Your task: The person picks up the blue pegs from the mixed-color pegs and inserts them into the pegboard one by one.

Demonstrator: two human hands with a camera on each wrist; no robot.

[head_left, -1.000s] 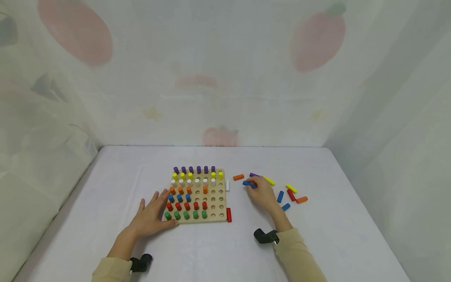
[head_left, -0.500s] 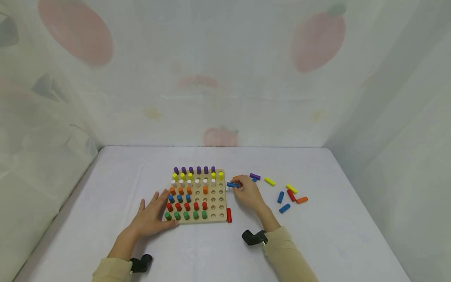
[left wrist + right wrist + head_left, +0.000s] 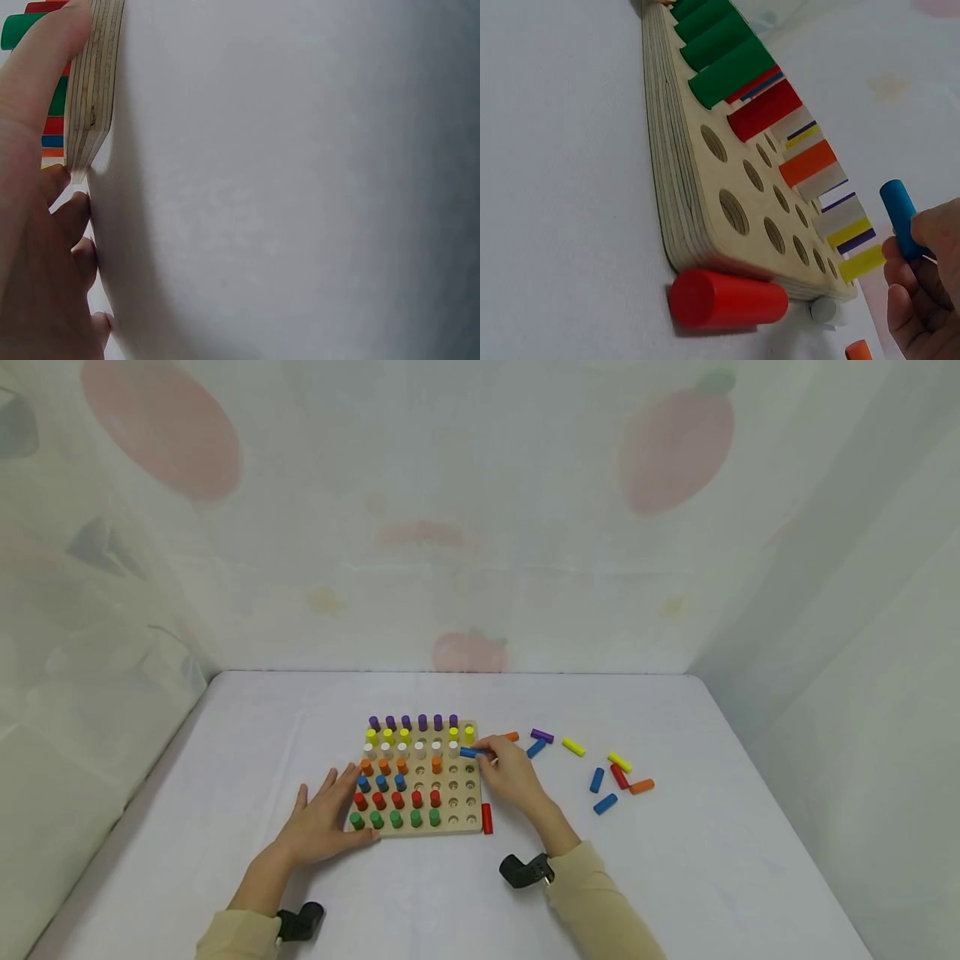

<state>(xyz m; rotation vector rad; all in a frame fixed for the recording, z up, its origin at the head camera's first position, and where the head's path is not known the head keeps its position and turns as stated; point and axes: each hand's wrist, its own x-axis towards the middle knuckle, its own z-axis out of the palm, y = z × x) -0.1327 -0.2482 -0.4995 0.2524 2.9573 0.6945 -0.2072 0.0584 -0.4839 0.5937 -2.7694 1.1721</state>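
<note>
Between thumb and fingers, my right hand [image 3: 513, 770] pinches a blue peg [image 3: 901, 214], held above the right edge of a wooden pegboard [image 3: 463, 827]. My left hand [image 3: 318, 822] lies along the board's left side with fingers spread, its thumb touching the front left corner. In the left wrist view the thumb rests against the layered plywood edge [image 3: 96, 90]. Upright pegs stand in rows by colour: purple, yellow, white, orange, blue, red and green [image 3: 396, 817]. Bare holes [image 3: 735, 212] show mostly on the board's right side.
Beside the board's right edge lie a red peg [image 3: 727, 300] and a white peg [image 3: 829, 311]. Farther right are scattered loose pegs, among them purple [image 3: 542, 736], yellow [image 3: 573, 747], blue [image 3: 605, 803] and orange [image 3: 642, 787]. A white cloth covers the table.
My right hand has carried the blue peg leftward from the loose pegs to over the board's right edge. The left hand has stayed in place.
</note>
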